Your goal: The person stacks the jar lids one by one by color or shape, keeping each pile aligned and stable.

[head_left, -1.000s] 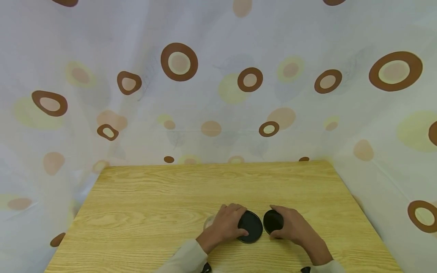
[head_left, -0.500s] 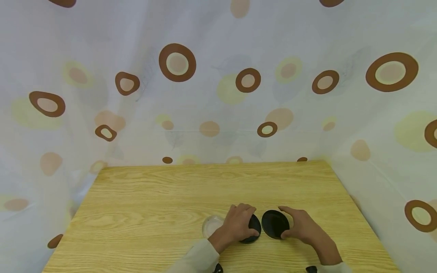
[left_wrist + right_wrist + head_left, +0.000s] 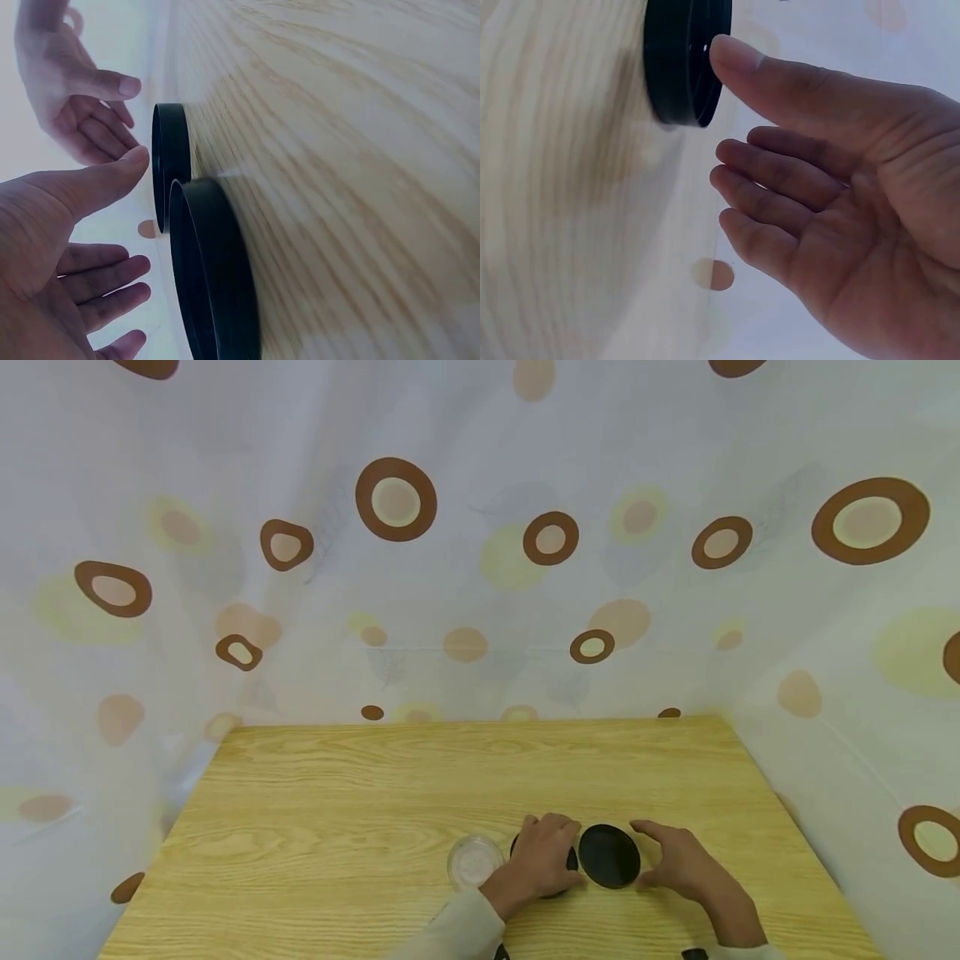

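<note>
Two shallow black round lids with raised rims lie side by side, hollow side up, on the wooden table. My left hand [image 3: 542, 860] hovers over the left lid [image 3: 229, 262] and covers most of it in the head view. Its thumb and fingers are spread, with nothing held, in the left wrist view. To the right of the right lid [image 3: 609, 857], my right hand [image 3: 686, 864] is held with thumb and fingers apart. In the right wrist view its thumb tip overlaps that lid's rim; whether they touch I cannot tell.
A clear round dish or lid [image 3: 475, 862] lies left of the black ones, beside the left wrist. The light wooden tabletop [image 3: 337, 802] ends at patterned white sheeting [image 3: 465, 568] at the back and both sides.
My left hand has shifted right, uncovering the clear dish and covering more of the left lid. My right hand has drawn away rightward from the right lid, which now shows whole.
</note>
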Motion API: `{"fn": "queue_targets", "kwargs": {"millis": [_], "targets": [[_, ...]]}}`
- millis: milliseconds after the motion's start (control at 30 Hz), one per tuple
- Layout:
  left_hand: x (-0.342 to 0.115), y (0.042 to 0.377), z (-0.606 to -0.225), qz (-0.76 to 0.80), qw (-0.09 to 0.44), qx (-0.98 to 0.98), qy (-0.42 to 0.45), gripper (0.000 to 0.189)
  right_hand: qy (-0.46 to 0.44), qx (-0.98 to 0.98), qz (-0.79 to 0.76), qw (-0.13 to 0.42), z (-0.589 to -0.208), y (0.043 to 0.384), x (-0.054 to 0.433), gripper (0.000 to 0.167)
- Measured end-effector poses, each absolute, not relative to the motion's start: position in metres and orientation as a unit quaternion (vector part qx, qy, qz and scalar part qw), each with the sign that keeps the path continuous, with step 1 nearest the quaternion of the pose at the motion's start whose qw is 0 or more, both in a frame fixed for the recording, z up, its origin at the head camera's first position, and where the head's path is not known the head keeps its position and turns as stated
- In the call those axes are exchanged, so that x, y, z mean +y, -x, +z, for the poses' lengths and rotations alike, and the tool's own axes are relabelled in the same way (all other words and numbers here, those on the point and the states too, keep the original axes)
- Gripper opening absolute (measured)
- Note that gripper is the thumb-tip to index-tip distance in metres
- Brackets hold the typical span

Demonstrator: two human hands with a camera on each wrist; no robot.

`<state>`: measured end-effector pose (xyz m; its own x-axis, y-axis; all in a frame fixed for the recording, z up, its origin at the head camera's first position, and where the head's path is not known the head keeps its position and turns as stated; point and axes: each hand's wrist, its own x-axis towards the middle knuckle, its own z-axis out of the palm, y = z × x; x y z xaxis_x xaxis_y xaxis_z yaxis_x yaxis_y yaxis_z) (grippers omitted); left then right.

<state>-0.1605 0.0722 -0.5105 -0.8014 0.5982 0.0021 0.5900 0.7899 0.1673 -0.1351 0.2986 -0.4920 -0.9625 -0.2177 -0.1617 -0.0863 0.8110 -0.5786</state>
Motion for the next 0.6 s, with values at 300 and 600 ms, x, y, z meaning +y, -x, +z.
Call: {"fn": "queue_targets", "kwargs": {"millis": [300,600], "targets": [[0.085,0.163,-0.516,0.067,0.028,0.947,-0.311,0.067,0.056,0.944,-0.303,0.121,-0.501,0.133,0.304,0.08],[0.092,0.161,-0.515,0.073,0.035,0.95,-0.302,0.067,0.035,0.944,-0.305,0.121,-0.506,0.132,0.299,0.08]]}}
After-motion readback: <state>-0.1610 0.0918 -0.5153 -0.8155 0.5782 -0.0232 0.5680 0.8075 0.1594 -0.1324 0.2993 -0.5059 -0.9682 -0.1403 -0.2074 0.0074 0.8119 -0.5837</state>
